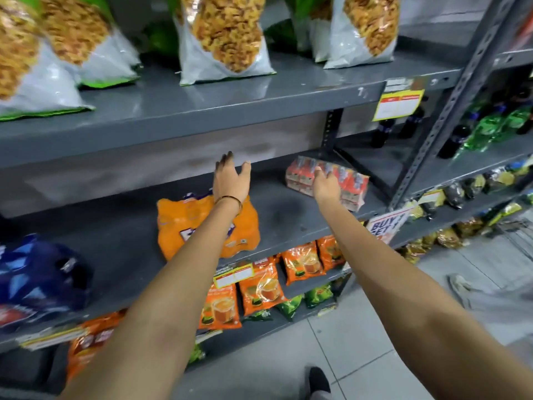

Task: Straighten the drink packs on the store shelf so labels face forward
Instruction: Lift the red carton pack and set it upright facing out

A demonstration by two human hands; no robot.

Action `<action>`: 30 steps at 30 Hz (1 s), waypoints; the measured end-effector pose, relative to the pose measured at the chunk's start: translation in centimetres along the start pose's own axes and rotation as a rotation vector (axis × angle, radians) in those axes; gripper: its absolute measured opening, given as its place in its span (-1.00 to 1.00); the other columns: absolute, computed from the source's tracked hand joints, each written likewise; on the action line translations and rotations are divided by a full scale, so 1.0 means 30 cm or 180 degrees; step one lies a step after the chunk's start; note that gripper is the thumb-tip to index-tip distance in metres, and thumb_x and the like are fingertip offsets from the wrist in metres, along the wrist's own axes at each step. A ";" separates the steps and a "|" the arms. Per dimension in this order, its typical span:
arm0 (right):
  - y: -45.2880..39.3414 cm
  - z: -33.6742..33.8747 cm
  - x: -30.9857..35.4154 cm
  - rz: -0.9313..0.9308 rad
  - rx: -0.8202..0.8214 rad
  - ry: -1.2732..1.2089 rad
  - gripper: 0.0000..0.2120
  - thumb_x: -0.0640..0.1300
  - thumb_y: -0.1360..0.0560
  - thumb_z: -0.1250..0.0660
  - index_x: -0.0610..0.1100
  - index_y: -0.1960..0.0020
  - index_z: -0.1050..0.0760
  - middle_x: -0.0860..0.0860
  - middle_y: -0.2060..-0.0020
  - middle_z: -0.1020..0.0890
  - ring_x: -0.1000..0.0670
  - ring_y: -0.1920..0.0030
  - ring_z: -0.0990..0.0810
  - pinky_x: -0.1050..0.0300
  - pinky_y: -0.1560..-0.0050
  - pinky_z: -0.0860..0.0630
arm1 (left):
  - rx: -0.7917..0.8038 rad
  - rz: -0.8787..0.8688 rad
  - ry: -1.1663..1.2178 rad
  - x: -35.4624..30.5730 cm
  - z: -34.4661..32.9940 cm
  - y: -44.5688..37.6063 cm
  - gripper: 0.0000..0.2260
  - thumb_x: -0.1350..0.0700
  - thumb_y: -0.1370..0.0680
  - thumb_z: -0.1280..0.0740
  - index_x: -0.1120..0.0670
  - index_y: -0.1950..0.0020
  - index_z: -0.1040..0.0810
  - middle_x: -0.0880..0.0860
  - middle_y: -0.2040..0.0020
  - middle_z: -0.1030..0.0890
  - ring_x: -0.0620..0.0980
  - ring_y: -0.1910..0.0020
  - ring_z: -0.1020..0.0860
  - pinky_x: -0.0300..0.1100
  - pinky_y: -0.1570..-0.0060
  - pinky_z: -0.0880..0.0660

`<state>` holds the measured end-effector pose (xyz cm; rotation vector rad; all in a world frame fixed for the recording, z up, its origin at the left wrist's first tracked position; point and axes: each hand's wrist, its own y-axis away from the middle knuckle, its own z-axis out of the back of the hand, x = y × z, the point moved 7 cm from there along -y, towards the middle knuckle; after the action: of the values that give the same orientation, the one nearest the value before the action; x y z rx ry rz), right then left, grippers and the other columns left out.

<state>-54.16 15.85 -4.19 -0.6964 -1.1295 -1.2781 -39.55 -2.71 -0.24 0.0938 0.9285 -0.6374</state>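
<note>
A shrink-wrapped pack of red and orange drink cartons [346, 180] sits turned at an angle at the right end of the grey middle shelf [288, 215]. My right hand [325, 184] rests against its near left side, fingers spread over the wrap. An orange drink pack [196, 226] lies on the same shelf under my left forearm. My left hand [230, 177] hovers open above the bare shelf behind that pack, holding nothing. A dark blue drink pack [40, 278] sits at the shelf's left front.
Large snack bags [225, 33] stand on the shelf above. Orange and green pouches [259, 287] fill the shelf below. A slotted steel upright [450, 105] borders the right, with dark bottles [458, 140] beyond. A "BUY 1 GET 1" sign [386, 223] hangs at the shelf edge.
</note>
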 end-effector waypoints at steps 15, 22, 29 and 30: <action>-0.607 0.261 -0.210 -0.1376 0.0557 -0.0488 -0.48 0.06 -0.63 -0.01 -0.27 -0.43 -0.31 -0.23 -0.38 -0.44 -0.25 -0.35 -0.45 -0.07 -0.10 -0.49 | 0.1427 0.0917 -0.0165 -0.219 -0.785 -0.288 -0.37 -0.25 -0.58 -0.01 0.15 -0.49 -0.25 0.20 -0.52 -0.22 0.18 -0.50 -0.21 -0.06 -0.47 -0.16; -0.678 0.195 -0.302 -0.2441 0.1046 -0.0285 -0.08 0.45 -0.43 0.02 -0.21 -0.51 -0.17 -0.24 -0.47 -0.30 -0.33 -0.45 -0.26 -0.43 -0.41 -0.05 | 0.1554 0.1384 0.0128 -0.066 -0.927 -0.425 -0.17 -0.50 -0.38 -0.01 0.12 -0.27 -0.55 0.23 -0.23 -0.59 0.20 -0.19 -0.57 0.00 -0.25 -0.47; -0.702 0.192 -0.273 -0.2225 0.1019 -0.0520 -0.12 0.48 -0.35 -0.01 -0.13 -0.40 -0.37 -0.20 -0.24 -0.57 -0.26 -0.26 -0.50 -0.28 -0.40 -0.21 | 0.0815 0.1750 0.0352 -0.132 -0.839 -0.333 -0.35 -0.33 -0.52 -0.06 0.20 -0.18 -0.57 0.19 -0.13 -0.63 0.21 -0.18 -0.56 -0.07 -0.20 -0.47; -0.726 0.174 -0.290 -0.2175 0.0948 -0.0556 -0.09 0.50 -0.25 -0.05 -0.09 -0.37 -0.39 -0.17 -0.17 -0.61 -0.24 -0.18 -0.55 -0.25 -0.36 -0.26 | 0.0647 0.1789 0.0408 -0.120 -0.824 -0.324 -0.31 -0.36 -0.49 -0.05 0.20 -0.20 -0.56 0.19 -0.17 -0.62 0.20 -0.17 -0.57 -0.06 -0.21 -0.48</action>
<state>-75.72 19.30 -14.25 -0.1935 -1.7500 -1.5776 -64.15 -0.50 -10.68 0.5624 0.9042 -0.2010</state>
